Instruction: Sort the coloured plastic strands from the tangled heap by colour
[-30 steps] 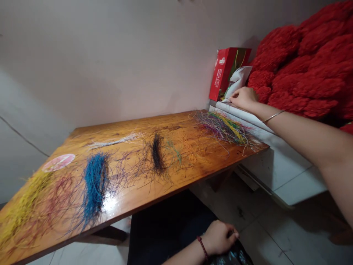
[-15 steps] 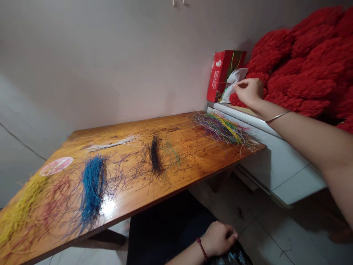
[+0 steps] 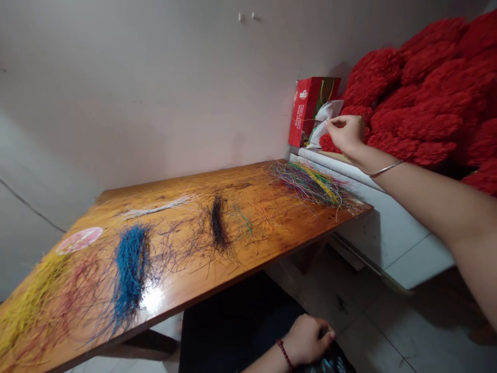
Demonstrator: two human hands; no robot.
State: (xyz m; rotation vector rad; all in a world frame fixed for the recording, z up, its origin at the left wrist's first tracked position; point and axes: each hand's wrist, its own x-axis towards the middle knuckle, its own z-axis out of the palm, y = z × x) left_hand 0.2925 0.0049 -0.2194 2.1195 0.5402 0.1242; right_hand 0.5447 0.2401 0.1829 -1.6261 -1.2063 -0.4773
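My right hand [image 3: 347, 133] reaches out to the far right, its fingers pinched on a white plastic bag [image 3: 324, 123] that sticks out of a red box [image 3: 306, 106] on a white ledge [image 3: 373, 207]. A thin bangle circles that wrist. My left hand [image 3: 308, 339] rests low by my lap, fingers curled on a dark shiny thing I cannot make out. On the wooden table [image 3: 272, 238] lie sorted heaps of thin strands: a mixed multicolour heap [image 3: 310, 181], a black heap [image 3: 218, 223], a blue heap [image 3: 130, 267], a yellow heap [image 3: 29, 295] and white strands [image 3: 159, 206].
A big pile of red fluffy yarn [image 3: 423, 103] fills the right behind the ledge. A pink round sticker [image 3: 79, 240] lies on the table's left side. A plain wall stands behind. Tiled floor [image 3: 373, 326] shows under the table's right end.
My right hand rose from the ledge's top up to the white bag and pinched its edge. The left hand stayed put.
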